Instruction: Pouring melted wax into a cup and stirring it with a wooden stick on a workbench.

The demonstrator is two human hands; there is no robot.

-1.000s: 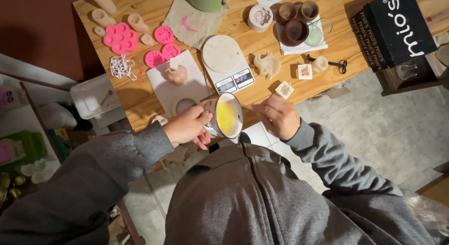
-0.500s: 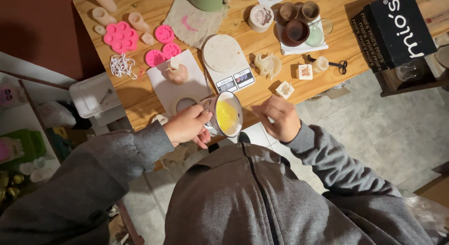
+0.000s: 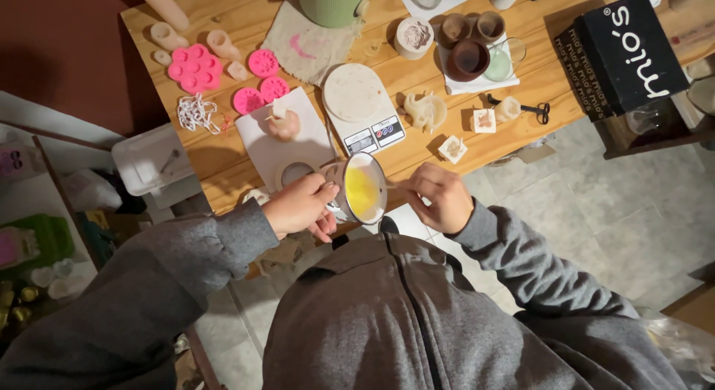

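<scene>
My left hand (image 3: 302, 207) grips the handle of a small metal pot (image 3: 360, 187) that holds yellow liquid, at the near edge of the wooden table (image 3: 551, 81). My right hand (image 3: 439, 196) is closed on a thin stick whose end reaches toward the pot's rim. Just beyond the pot lies a white paper sheet (image 3: 261, 140) with a round mould (image 3: 296, 172) and a pale onion-shaped candle (image 3: 283, 124) on it. A white kitchen scale (image 3: 361, 107) stands beside the sheet.
Pink silicone moulds (image 3: 195, 66) and white string (image 3: 195, 113) lie at the table's left. A green pot (image 3: 331, 4), small cups (image 3: 469, 56), scissors (image 3: 532, 108), little white cubes (image 3: 452, 148) and a black box (image 3: 625, 51) fill the far and right side. A white tray (image 3: 149, 157) sits lower left.
Both hands and the pot have stayed in about the same place; the right hand has shifted only slightly beside the pot.
</scene>
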